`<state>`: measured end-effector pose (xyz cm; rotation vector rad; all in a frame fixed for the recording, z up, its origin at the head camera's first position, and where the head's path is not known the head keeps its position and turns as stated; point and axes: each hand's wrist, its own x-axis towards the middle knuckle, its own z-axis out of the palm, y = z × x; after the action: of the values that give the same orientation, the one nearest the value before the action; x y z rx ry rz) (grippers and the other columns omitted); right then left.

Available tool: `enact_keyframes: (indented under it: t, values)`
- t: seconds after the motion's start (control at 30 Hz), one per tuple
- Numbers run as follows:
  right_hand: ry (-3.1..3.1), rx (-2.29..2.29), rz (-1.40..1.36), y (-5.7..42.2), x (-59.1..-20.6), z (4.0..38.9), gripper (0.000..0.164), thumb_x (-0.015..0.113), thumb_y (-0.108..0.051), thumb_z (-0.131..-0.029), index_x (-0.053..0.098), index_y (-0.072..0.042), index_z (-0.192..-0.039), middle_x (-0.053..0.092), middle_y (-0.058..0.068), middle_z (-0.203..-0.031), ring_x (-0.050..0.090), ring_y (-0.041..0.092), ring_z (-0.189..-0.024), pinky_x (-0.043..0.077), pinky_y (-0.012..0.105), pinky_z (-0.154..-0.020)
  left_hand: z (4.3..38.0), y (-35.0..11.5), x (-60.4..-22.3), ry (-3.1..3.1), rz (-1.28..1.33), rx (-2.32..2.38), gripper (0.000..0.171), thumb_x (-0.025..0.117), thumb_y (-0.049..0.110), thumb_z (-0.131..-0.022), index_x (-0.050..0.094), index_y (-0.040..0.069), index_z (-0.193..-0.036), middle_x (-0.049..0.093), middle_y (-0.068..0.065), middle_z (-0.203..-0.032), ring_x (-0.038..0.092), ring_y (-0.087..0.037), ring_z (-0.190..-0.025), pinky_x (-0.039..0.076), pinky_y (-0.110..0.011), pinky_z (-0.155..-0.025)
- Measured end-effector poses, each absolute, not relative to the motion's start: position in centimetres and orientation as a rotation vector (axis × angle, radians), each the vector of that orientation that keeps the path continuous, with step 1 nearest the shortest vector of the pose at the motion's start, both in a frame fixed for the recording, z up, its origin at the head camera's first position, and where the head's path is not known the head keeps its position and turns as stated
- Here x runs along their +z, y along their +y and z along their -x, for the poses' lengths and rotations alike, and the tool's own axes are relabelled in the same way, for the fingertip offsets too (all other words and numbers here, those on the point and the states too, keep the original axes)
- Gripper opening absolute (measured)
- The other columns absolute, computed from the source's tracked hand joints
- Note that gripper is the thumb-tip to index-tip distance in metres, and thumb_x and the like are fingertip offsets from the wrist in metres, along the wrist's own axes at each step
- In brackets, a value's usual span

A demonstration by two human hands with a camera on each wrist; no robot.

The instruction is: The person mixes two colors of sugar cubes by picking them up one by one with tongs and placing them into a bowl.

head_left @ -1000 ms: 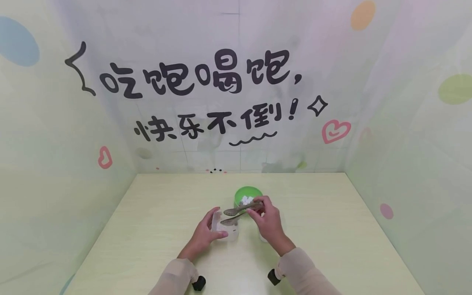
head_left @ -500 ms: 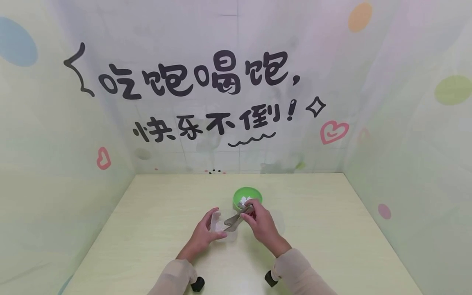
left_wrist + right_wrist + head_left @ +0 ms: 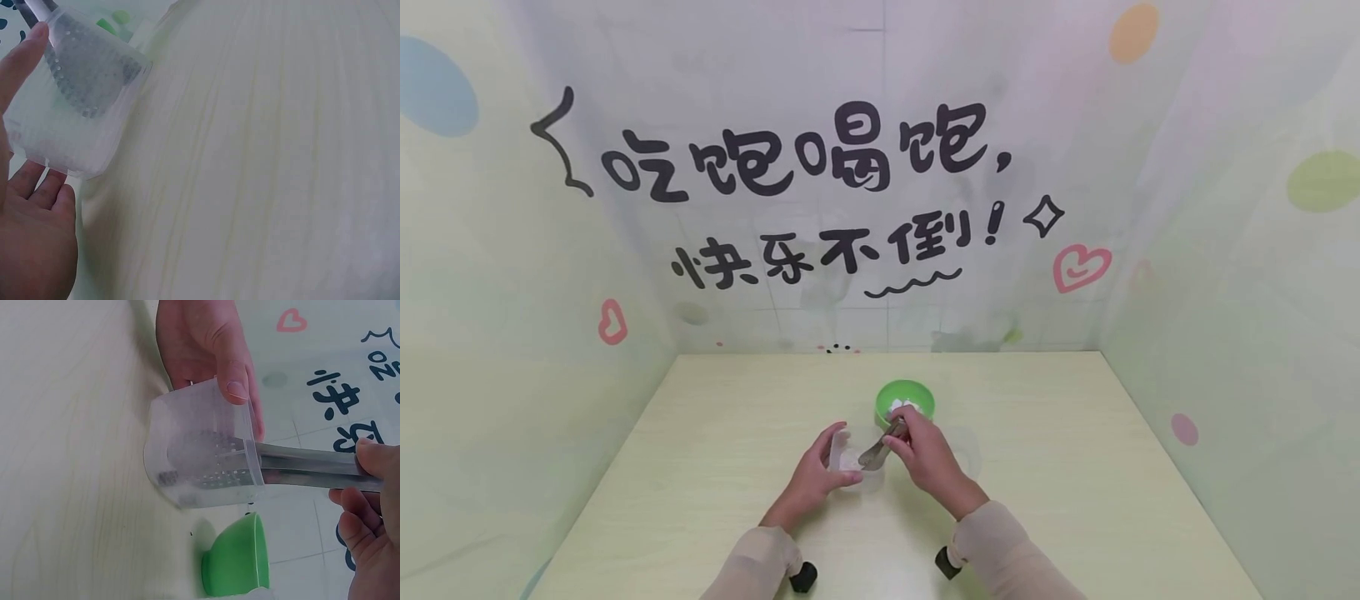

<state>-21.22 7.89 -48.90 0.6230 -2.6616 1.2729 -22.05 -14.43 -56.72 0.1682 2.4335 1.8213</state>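
My left hand [image 3: 812, 471] grips a clear plastic tub [image 3: 187, 412] from its left side, thumb at the near rim and fingers around the far side. My right hand [image 3: 928, 458] pinches metal tongs [image 3: 306, 467] by their handles. The perforated heads of the tongs dip inside the tub and show through its wall in the left wrist view, their two arms close together. Just behind the tongs stands a green bowl [image 3: 904, 388] with white pieces [image 3: 904, 405] in it, partly hidden by my right fingers. What lies between the tong heads I cannot tell.
A round clear container [image 3: 972, 450] stands on the pale wooden table [image 3: 715, 467] to the right, mostly covered by my right hand. Printed cloth walls [image 3: 1000, 317] enclose the table at the back and both sides.
The tongs have gone from spread apart over the tub to squeezed together and lowered into it. My right hand has shifted left; my left hand and the tub stay nearly in place.
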Motion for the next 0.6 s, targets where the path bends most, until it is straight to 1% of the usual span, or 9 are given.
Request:
enact_keyframes:
  t: [0.1, 0.27, 0.47, 0.6]
  values:
    - [-2.644, 1.278, -0.625, 7.86, -48.92, 21.21, 0.025, 0.066, -0.016, -0.095, 0.054, -0.008, -0.115, 0.063, 0.002, -0.089, 0.052, 0.008, -0.073, 0.048, 0.017, -0.061, 22.06, -14.44, -56.84, 2.434, -0.176, 1.829, 0.091, 0.086, 0.007, -0.074, 0.039, 0.013, -0.151, 0.043, -0.024, -0.153, 0.037, -0.041, -0.145, 0.033, -0.054, -0.121]
    - [-2.611, 1.301, -0.611, 7.90, -49.02, 21.06, 0.024, 0.067, -0.015, -0.094, 0.054, -0.007, -0.113, 0.065, 0.003, -0.087, 0.052, 0.008, -0.071, 0.048, 0.017, -0.058, 22.23, -14.47, -57.04, 2.415, -0.177, 1.843, 0.091, 0.087, 0.010, -0.074, 0.038, 0.013, -0.151, 0.044, -0.022, -0.153, 0.037, -0.040, -0.145, 0.032, -0.054, -0.121]
    - [-2.566, 1.310, -0.586, 7.97, -48.96, 20.99, 0.023, 0.068, -0.015, -0.094, 0.054, -0.008, -0.111, 0.066, 0.004, -0.085, 0.052, 0.008, -0.069, 0.049, 0.017, -0.058, 22.39, -14.57, -57.31, 2.422, -0.164, 1.816, 0.092, 0.087, 0.013, -0.075, 0.037, 0.017, -0.152, 0.041, -0.021, -0.156, 0.035, -0.039, -0.147, 0.031, -0.053, -0.122]
    - [-2.565, 1.321, -0.578, 8.00, -48.83, 21.08, 0.024, 0.068, -0.015, -0.093, 0.054, -0.009, -0.111, 0.064, 0.003, -0.083, 0.051, 0.008, -0.068, 0.048, 0.017, -0.056, 22.39, -14.63, -57.34, 2.412, -0.161, 1.821, 0.092, 0.087, 0.013, -0.075, 0.037, 0.018, -0.153, 0.040, -0.021, -0.156, 0.034, -0.039, -0.148, 0.030, -0.052, -0.123]
